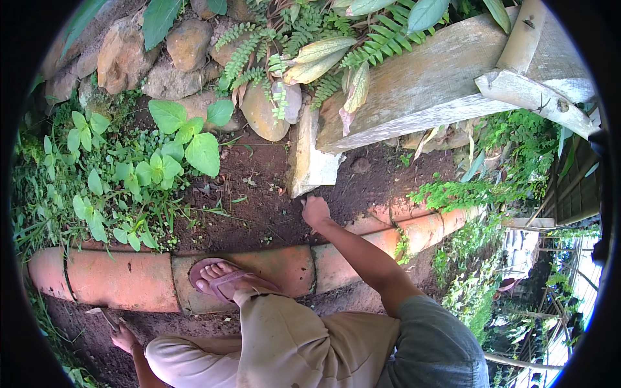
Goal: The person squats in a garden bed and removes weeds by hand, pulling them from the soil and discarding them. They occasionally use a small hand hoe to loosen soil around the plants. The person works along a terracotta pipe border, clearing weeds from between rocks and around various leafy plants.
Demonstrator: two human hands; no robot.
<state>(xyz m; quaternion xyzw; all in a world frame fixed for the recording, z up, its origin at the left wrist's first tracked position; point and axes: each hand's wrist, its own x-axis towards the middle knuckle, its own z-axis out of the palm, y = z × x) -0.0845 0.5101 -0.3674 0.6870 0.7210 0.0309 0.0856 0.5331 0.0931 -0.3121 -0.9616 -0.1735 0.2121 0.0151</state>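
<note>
My right hand (pixel 315 211) is at the lower end of a short, pale wooden block (pixel 318 167), over dark soil (pixel 262 203). Its fingers are curled, and a small dark spot shows at the fingertips; whether they pinch something cannot be told. At the lower left, my left hand (pixel 124 338) grips the handle of a small hand tool with a metal head (pixel 98 310), perhaps a hammer. This tool is just below the curved terracotta tile edging (pixel 121 281). My foot in a mauve flip-flop (pixel 225 281) rests on the same edging.
A thick weathered beam (pixel 412 92) slants from the short block to the upper right, where a broken bamboo pole (pixel 538 97) crosses it. Stones (pixel 189 43) and ferns (pixel 247 53) line the top. Leafy plants (pixel 170 140) grow at left; more greenery (pixel 465 194) overhangs the edging at right.
</note>
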